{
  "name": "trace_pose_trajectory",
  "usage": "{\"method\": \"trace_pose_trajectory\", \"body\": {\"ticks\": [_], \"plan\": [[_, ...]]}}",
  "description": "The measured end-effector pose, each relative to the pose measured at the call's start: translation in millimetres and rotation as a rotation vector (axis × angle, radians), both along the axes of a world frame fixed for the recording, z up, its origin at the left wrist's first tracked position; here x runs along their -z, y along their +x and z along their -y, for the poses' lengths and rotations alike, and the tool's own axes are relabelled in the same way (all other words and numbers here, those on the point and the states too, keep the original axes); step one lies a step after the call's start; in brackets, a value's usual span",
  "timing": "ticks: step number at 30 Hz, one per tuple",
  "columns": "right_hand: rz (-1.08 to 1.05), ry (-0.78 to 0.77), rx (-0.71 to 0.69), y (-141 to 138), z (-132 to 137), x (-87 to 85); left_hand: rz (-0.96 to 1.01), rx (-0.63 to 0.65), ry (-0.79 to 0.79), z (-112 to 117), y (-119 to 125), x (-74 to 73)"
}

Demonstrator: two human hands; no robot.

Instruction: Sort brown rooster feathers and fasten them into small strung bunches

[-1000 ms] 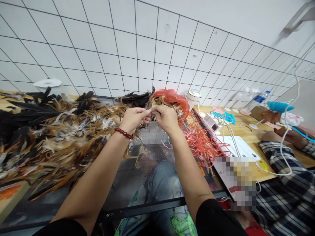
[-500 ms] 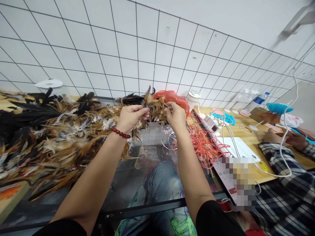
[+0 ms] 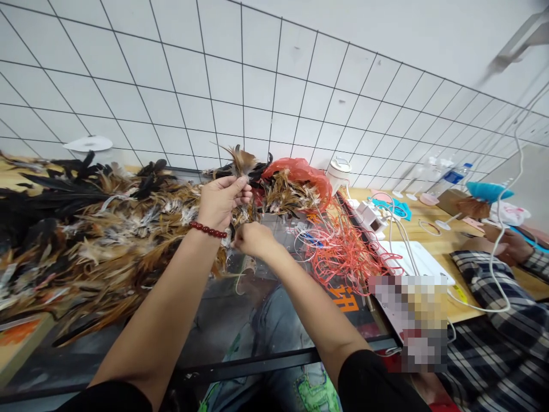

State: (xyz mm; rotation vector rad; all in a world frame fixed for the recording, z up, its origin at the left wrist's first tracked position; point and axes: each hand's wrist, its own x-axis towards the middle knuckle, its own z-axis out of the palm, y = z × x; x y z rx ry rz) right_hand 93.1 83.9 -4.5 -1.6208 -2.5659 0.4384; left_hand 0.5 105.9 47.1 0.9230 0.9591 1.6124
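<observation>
My left hand (image 3: 225, 200), with a dark red bead bracelet (image 3: 208, 230) at the wrist, pinches the base of a small bunch of brown feathers (image 3: 241, 162) whose tips fan upward. Lower and slightly to the right, my right hand (image 3: 256, 240) is closed, its fingertips at the edge of the feather pile. What those fingers hold, if anything, is hidden. The large pile of brown, black and white feathers (image 3: 128, 252) spreads across the left of the table. More brown feathers (image 3: 289, 197) lie against a red plastic bag (image 3: 295, 167) behind my hands.
Tangled red strings (image 3: 347, 246) lie to the right, beside a white power adapter (image 3: 369, 217) with cables. A lidded white cup (image 3: 340, 170) stands by the wire grid. Farther right are a bottle (image 3: 454, 174), a turquoise feather piece (image 3: 489, 191) and a co-worker's plaid sleeve (image 3: 484, 274).
My left hand has lifted the feather bunch slightly. My right hand has moved left and down, away from the feathers by the red bag, to below my left hand.
</observation>
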Motion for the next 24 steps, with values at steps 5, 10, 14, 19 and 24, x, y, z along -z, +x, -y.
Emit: {"method": "trace_pose_trajectory", "body": {"ticks": [5, 10, 14, 19, 24], "plan": [[0.013, -0.146, 0.085, -10.3, -2.3, 14.9, -0.006, 0.01, -0.01, 1.5, 1.1, -0.5], [0.002, -0.12, 0.073, 6.2, -11.4, 10.6, -0.002, 0.002, -0.008, 3.6, 0.1, -3.7], [-0.17, -0.073, 0.063, 23.2, -23.8, 6.8, 0.011, -0.011, -0.01, 2.1, -2.6, -3.9], [-0.521, -0.192, 0.106, 41.5, -37.0, 5.5, 0.036, -0.036, 0.012, -2.1, -7.0, -2.3], [-0.948, -0.476, 0.183, 59.6, -37.6, -4.3, 0.065, -0.01, -0.012, -3.1, -8.6, -2.2]]}}
